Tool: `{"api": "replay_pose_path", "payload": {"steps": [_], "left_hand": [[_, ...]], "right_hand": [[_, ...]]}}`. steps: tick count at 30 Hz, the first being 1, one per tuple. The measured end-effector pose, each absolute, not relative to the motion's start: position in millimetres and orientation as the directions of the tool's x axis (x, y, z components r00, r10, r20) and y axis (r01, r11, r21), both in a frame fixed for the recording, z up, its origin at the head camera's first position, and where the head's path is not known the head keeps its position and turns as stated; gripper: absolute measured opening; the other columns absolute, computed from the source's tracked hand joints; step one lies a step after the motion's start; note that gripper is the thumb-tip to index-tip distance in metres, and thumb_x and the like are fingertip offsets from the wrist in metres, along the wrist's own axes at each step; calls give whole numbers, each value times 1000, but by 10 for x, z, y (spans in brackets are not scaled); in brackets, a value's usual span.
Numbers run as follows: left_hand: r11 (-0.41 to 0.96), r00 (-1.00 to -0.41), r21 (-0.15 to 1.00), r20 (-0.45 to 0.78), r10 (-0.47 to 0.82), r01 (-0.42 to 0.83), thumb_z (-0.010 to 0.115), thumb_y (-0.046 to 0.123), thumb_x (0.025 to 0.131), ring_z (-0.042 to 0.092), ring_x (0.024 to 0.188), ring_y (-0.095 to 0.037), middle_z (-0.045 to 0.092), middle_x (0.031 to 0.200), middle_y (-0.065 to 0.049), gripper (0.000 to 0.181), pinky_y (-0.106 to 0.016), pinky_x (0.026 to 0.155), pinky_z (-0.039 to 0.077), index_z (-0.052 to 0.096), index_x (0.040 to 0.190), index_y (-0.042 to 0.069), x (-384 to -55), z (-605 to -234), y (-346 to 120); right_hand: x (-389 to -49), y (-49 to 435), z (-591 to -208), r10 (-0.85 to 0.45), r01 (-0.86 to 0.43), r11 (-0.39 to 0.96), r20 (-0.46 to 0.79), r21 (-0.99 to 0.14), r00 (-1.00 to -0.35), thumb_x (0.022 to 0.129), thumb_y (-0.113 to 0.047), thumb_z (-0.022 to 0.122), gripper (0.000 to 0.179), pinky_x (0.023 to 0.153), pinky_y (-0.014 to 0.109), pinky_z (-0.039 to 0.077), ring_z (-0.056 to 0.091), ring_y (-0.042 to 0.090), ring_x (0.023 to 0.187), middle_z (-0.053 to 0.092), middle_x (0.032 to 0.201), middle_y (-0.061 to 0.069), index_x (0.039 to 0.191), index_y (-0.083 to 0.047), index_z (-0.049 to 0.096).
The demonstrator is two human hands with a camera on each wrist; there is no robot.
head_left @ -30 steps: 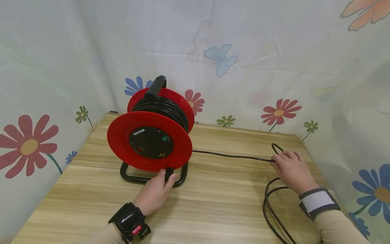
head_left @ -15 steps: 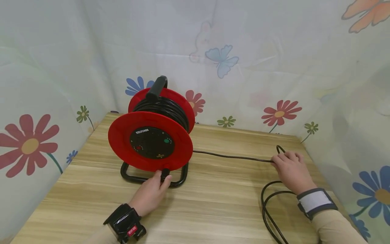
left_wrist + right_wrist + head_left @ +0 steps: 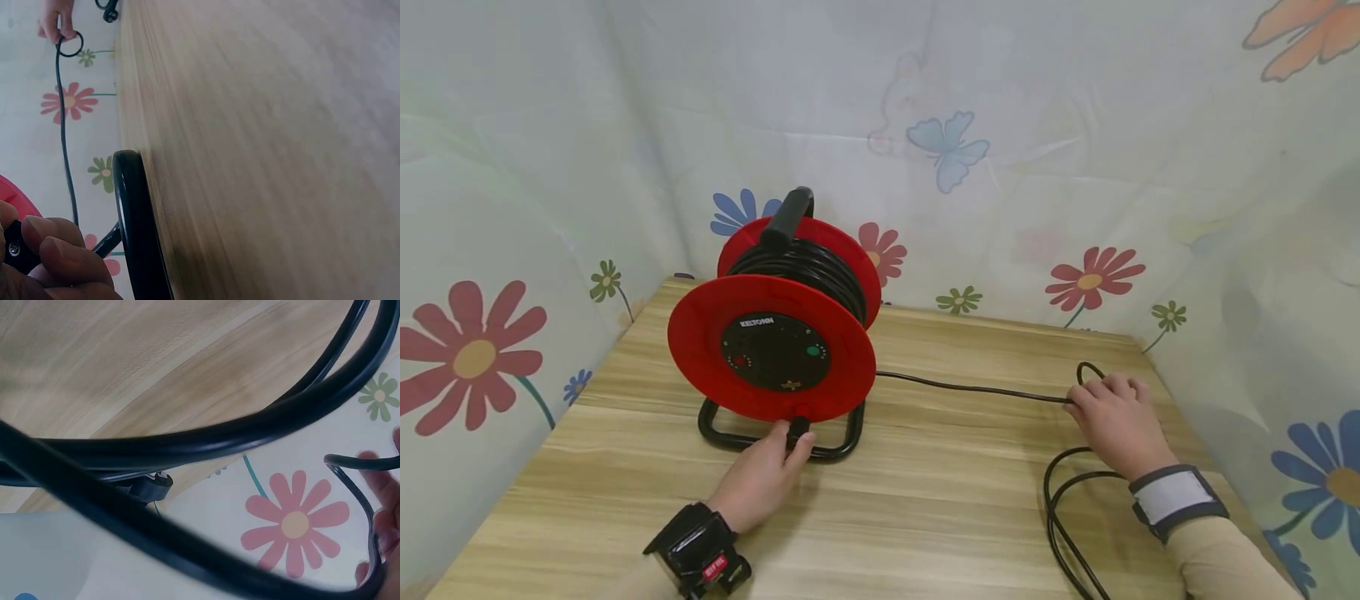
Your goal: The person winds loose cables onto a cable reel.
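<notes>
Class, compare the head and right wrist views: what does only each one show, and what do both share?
Only the head view: the round red cable reel with its black tubular frame, and the left hand holding the reel's black knob. Only the right wrist view: a short black cylinder, possibly a plug. Both: the right hand, black cable, pale wood-grain table and white flower-printed sheet.

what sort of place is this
Probably a screened-off work or filming booth, though nothing beyond it shows: a wrinkled flower-print sheet lines three sides of a wood-grain table, with a black wrist device and a grey wristband worn beside the red cable reel.
</notes>
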State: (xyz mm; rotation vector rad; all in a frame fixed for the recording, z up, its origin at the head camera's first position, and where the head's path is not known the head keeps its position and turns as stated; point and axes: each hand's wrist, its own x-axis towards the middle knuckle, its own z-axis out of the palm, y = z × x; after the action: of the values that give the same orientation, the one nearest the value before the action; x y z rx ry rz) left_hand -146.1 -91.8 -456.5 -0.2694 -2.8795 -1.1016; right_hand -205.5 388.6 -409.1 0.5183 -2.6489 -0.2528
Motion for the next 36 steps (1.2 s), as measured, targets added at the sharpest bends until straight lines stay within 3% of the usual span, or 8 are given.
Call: {"api": "replay_pose_path", "payload": {"steps": [11,23,30,36], "left_hand": [[735,-986,658,89,138,162,43,44,99,49,65,-20,47,67,-4,38,-35,62,42,51,93,8,-1468,-4561,-941],[712,-992,691,84,94,126,44,40,100,52,73,-22,54,79,-11,34,-42,69,45,53,97,7,-1459,-4568,-967],[686,-996,722,69,65,94,44,34,100,54,83,-23,57,90,-12,32,-45,78,47,55,104,5,-1459,-4555,-1032],[605,-998,796,-19,56,19,44,31,101,47,61,-19,50,71,-7,28,-33,58,40,53,95,4,-1477,-4522,-1147]], "right_hand": [[-2032,3923,-4055,-356,-276,927,370,253,-858,82,-23,71,17,91,68,29,46,37,94,64,85,10,90,-11,64],[-2039,3906,-4139,-450,-371,892,430,259,-783,78,-23,73,14,85,67,35,50,31,83,70,73,7,82,-11,66],[-2050,3860,-4214,-461,-399,887,416,231,-784,80,-23,72,12,87,67,34,51,31,84,70,74,5,82,-13,66],[-2029,3737,-4187,-476,-416,880,403,230,-782,81,-23,71,11,87,64,36,50,28,84,69,75,3,82,-13,66]]}}
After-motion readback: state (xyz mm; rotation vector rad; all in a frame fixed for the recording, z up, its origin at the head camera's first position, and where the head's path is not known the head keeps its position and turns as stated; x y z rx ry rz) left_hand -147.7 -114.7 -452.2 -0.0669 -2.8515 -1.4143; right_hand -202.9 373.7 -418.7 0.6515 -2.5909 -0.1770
